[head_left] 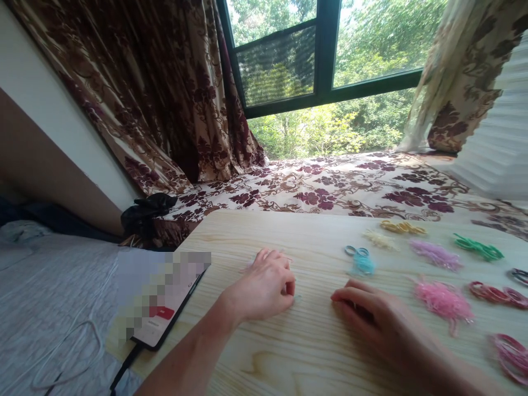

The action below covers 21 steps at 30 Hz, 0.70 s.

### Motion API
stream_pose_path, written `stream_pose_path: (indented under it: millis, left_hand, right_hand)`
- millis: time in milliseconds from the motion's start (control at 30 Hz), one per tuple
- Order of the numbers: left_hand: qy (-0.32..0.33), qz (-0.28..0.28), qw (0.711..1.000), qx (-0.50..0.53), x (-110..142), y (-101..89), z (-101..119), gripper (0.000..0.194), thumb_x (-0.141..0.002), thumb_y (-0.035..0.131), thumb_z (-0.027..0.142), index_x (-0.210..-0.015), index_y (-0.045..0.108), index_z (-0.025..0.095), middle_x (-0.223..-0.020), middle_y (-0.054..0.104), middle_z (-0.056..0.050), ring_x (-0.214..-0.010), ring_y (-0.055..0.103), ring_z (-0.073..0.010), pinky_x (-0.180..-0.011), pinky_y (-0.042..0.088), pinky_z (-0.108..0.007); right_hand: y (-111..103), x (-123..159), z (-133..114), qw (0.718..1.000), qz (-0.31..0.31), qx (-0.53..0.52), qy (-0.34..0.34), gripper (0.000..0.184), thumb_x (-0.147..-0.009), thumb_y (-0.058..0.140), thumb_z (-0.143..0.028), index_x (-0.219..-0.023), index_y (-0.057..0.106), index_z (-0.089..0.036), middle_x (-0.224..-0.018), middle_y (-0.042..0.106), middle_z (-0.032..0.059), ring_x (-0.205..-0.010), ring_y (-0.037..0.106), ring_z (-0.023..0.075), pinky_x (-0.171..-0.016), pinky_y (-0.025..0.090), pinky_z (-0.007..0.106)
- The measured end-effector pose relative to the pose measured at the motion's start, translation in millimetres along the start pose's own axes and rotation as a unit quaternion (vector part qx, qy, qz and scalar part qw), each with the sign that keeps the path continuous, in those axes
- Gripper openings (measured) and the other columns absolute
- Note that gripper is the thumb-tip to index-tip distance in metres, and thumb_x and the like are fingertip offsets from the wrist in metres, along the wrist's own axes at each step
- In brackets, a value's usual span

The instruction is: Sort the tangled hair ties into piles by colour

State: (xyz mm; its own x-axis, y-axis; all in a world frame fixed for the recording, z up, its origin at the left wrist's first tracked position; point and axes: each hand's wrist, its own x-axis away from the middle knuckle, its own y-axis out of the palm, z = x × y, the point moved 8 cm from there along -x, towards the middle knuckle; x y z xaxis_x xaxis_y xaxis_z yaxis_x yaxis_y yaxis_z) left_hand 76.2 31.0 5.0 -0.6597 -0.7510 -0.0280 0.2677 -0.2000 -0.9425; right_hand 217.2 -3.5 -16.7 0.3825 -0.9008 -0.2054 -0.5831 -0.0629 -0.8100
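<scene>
My left hand rests on the pale wooden table with its fingers curled in, thumb against forefinger; whatever it pinches is too small to make out. My right hand lies palm down on the wood just to the right, fingers bent under and together, its contents hidden. Small piles of thin hair bands lie beyond and right of it: light blue, bright pink, lilac, cream, yellow, green and red.
A phone with a cable plugged in lies at the table's left edge, over grey bedding. A black cloth sits by the floral window seat. Floral curtains frame the window. More pink bands lie at the right edge.
</scene>
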Motion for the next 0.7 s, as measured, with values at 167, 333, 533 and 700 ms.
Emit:
stream_pose_path:
  millis: [167, 333, 533, 700]
  left_hand:
    - [0.008, 0.009, 1.000, -0.024, 0, 0.1, 4, 0.018, -0.070, 0.056, 0.006, -0.056, 0.058, 0.018, -0.076, 0.060, -0.001, -0.093, 0.053, -0.0191, -0.099, 0.036, -0.039]
    - [0.023, 0.022, 0.998, -0.051, 0, 1.7, 11, 0.017, -0.068, 0.054, 0.006, -0.056, 0.054, 0.017, -0.075, 0.061, -0.002, -0.089, 0.053, -0.0191, -0.096, 0.038, -0.039]
    - [0.027, 0.111, 0.993, 0.011, -2, -11.6, 18, 0.015, -0.072, 0.055, 0.007, -0.063, 0.057, 0.019, -0.072, 0.064, -0.001, -0.087, 0.058, -0.0175, -0.109, 0.030, -0.042]
    - [0.038, 0.161, 0.984, 0.071, 0, -17.9, 25, 0.011, -0.074, 0.058, 0.010, -0.067, 0.060, 0.019, -0.078, 0.065, -0.001, -0.084, 0.062, -0.0135, -0.114, 0.022, -0.040]
  right_hand:
    - [1, 0, 0, 1.000, 0.001, 0.001, -0.003, 0.027, -0.091, 0.045, -0.030, -0.082, 0.070, -0.023, -0.075, 0.065, 0.0035, -0.063, 0.063, 0.0157, -0.055, 0.047, 0.024]
    - [0, 0, 0, 1.000, 0.002, -0.008, 0.000, 0.027, -0.090, 0.046, -0.030, -0.081, 0.070, -0.023, -0.074, 0.066, 0.0033, -0.062, 0.063, 0.0157, -0.056, 0.048, 0.025]
    - [-3, 2, 3, 0.998, 0.041, -0.044, -0.009, 0.025, -0.091, 0.045, -0.030, -0.089, 0.069, -0.022, -0.076, 0.066, 0.0031, -0.057, 0.060, 0.0129, -0.051, 0.046, 0.023]
    - [-11, 2, -2, 0.990, 0.094, -0.108, 0.000, 0.021, -0.089, 0.049, -0.030, -0.086, 0.067, -0.021, -0.072, 0.062, 0.0015, -0.049, 0.052, 0.0099, -0.045, 0.043, 0.022]
